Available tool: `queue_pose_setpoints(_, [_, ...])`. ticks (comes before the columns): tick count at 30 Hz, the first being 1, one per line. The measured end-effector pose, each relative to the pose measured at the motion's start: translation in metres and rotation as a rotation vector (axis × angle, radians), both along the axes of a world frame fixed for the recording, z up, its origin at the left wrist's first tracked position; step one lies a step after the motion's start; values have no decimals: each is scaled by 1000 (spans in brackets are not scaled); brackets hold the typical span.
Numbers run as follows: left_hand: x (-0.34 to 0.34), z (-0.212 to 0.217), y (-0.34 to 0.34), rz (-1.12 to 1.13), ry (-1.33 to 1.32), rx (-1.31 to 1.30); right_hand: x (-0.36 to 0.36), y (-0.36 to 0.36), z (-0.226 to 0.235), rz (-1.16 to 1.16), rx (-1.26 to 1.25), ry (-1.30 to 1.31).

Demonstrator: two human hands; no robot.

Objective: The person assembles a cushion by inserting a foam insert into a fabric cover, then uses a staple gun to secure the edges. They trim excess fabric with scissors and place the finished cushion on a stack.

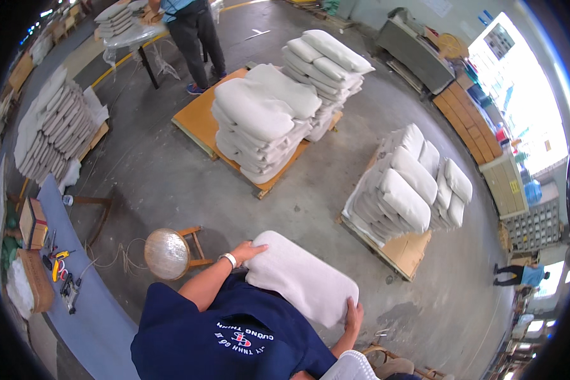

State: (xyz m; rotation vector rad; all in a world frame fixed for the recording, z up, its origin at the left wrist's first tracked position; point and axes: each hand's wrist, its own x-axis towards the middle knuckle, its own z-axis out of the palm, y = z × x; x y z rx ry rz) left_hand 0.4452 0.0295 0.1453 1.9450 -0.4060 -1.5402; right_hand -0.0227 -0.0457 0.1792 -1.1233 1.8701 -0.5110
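Note:
A pale cushion [303, 275] with rounded corners is held out in front of my body, slanting down to the right. My left hand [252, 251], with a light band on its wrist, grips the upper left end. At the opposite end my right hand [353, 316] clasps the lower right corner, its fingers partly hidden by the cushion. The cushion is clear of the stacks on the floor.
Stacked cushions stand on a pallet ahead [259, 114], on another at right [405, 183], and at far left [57, 130]. A round stool [166, 254] is left of me, beside a blue-grey table [88, 297] with tools and boxes. One person [195, 38] stands beyond, another [520, 275] far right.

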Motion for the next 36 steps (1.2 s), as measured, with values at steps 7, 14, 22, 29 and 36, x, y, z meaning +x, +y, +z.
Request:
queue_pose_setpoints(7, [83,-10,-7,520,375,-149,164,-192,-5,297,-43,-35])
queue_pose_setpoints(14, [184,35,-106,938,192,-448,391,-393,75,569,-355,-423])
queue_pose_setpoints(22, [374,152,-263,1065,48,-994,604,-495,253,610,-824,-628])
queue_pose_setpoints(29, [464,61,-345,1144,-7,-666,540,-470,44,628,-483,86])
queue_pose_setpoints(36, [397,-94,-296,643,318,-29,371,-95,-65,4,475,159])
